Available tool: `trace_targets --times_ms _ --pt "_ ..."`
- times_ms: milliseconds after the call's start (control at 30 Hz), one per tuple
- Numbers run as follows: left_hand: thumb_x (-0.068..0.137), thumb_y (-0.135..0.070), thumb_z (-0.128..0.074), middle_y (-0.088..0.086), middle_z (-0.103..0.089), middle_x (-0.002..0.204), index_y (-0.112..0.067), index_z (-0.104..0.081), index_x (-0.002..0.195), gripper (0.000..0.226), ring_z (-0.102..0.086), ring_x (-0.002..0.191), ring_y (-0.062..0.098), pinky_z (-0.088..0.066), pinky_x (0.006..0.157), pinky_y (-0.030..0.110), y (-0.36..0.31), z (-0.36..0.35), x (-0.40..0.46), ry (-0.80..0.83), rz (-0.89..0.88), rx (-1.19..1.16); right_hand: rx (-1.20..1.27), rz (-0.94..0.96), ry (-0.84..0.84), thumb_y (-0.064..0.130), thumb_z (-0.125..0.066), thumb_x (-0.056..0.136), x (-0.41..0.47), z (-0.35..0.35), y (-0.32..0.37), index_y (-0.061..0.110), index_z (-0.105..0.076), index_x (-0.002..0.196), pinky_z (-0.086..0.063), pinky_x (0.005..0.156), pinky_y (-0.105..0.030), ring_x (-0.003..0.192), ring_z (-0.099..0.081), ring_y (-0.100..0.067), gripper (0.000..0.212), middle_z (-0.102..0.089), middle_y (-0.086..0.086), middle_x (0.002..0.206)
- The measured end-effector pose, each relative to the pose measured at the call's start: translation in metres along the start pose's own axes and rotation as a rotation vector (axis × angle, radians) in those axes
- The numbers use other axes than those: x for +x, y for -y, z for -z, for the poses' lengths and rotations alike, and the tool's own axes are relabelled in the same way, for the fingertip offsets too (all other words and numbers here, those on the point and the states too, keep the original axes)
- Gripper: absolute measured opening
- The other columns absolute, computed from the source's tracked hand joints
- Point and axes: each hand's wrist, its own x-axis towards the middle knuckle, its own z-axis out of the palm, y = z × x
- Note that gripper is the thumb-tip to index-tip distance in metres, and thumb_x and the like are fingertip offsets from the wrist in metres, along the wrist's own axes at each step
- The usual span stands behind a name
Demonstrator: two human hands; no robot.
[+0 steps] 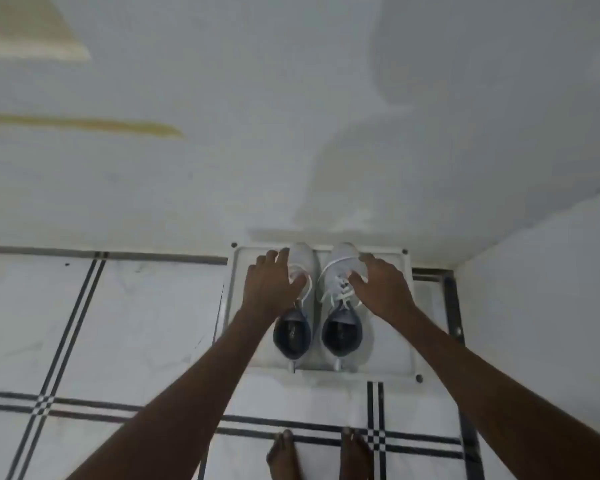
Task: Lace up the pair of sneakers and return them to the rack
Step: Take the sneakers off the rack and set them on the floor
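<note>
Two white sneakers with dark insides stand side by side, toes toward the wall, on a white rack [392, 327] against the wall. My left hand [274, 282] lies over the laces of the left sneaker [297, 327], fingers spread. My right hand [378, 285] rests on the outer side of the right sneaker [342, 317], fingers apart, beside its white criss-crossed laces. Neither hand visibly grips anything. The left sneaker's lace area is mostly hidden under my hand.
A white wall [291, 116] rises behind the rack, and a second wall [551, 289] closes the corner on the right. The floor [101, 323] is white tile with black lines. My bare feet [319, 455] stand just in front of the rack.
</note>
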Motion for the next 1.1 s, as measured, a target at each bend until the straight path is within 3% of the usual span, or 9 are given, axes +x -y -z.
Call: trace_targets --times_ms 100,200,333,500,700,1000,1100 --pt "0.087 -0.051 -0.049 0.016 -0.057 0.127 -0.010 -0.041 0.139 0.067 -0.055 0.113 0.036 -0.046 0.092 0.044 0.016 -0.051 -0.008 0.106 0.106 0.054 -0.002 -0.181 0.139 0.033 -0.056 0.091 0.001 -0.050 -0.025 0.007 -0.049 0.131 -0.047 0.091 -0.038 0.114 -0.059 -0.038 0.048 -0.063 -0.018 0.122" --pt "0.088 -0.041 -0.051 0.017 -0.057 0.118 -0.009 -0.044 0.129 0.053 -0.059 0.105 0.038 -0.048 0.082 0.044 0.024 -0.093 -0.020 0.202 0.220 -0.089 0.012 -0.286 0.205 0.024 -0.060 0.085 -0.006 -0.094 -0.047 0.002 -0.050 0.121 -0.049 0.085 -0.038 0.106 -0.062 -0.040 0.043 -0.066 -0.021 0.113" --pt "0.086 -0.036 -0.052 0.019 -0.057 0.109 -0.011 -0.050 0.122 0.044 -0.061 0.093 0.040 -0.050 0.074 0.042 0.033 -0.118 -0.021 0.093 0.182 -0.169 0.069 -0.294 0.102 0.011 -0.062 0.081 -0.008 -0.126 -0.062 0.001 -0.044 0.128 -0.050 0.081 -0.041 0.100 -0.064 -0.044 0.051 -0.067 -0.023 0.107" --pt "0.088 -0.026 -0.053 0.014 -0.050 0.137 -0.021 -0.036 0.145 0.059 -0.056 0.114 0.035 -0.053 0.087 0.046 0.057 -0.137 -0.042 0.060 0.133 -0.247 0.054 -0.315 0.057 0.006 -0.062 0.079 -0.007 -0.143 -0.066 0.001 -0.044 0.129 -0.051 0.079 -0.041 0.100 -0.064 -0.044 0.054 -0.066 -0.023 0.107" --pt "0.097 -0.010 -0.042 0.021 -0.070 0.105 -0.011 -0.050 0.137 0.042 -0.065 0.091 0.043 -0.048 0.075 0.043 0.039 -0.139 -0.038 -0.061 0.182 -0.166 0.032 -0.274 0.027 0.005 -0.060 0.081 -0.014 -0.144 -0.066 -0.002 -0.053 0.113 -0.051 0.078 -0.042 0.099 -0.063 -0.045 0.034 -0.066 -0.025 0.105" --pt "0.096 -0.005 -0.037 0.023 -0.072 0.100 -0.009 -0.051 0.137 0.044 -0.066 0.088 0.043 -0.051 0.078 0.045 0.037 -0.123 -0.113 -0.099 0.172 -0.202 0.074 -0.205 0.005 0.005 -0.059 0.082 -0.094 -0.135 -0.071 0.000 -0.057 0.105 -0.048 0.075 -0.037 0.095 -0.064 -0.044 0.024 -0.068 -0.022 0.102" --pt "0.096 -0.004 -0.037 0.021 -0.073 0.097 -0.008 -0.053 0.133 0.040 -0.067 0.085 0.041 -0.050 0.072 0.042 0.037 -0.119 -0.154 -0.106 0.155 -0.230 0.075 -0.184 -0.018 0.004 -0.057 0.084 -0.133 -0.136 -0.071 0.000 -0.057 0.105 -0.044 0.070 -0.034 0.093 -0.064 -0.043 0.022 -0.068 -0.022 0.100"
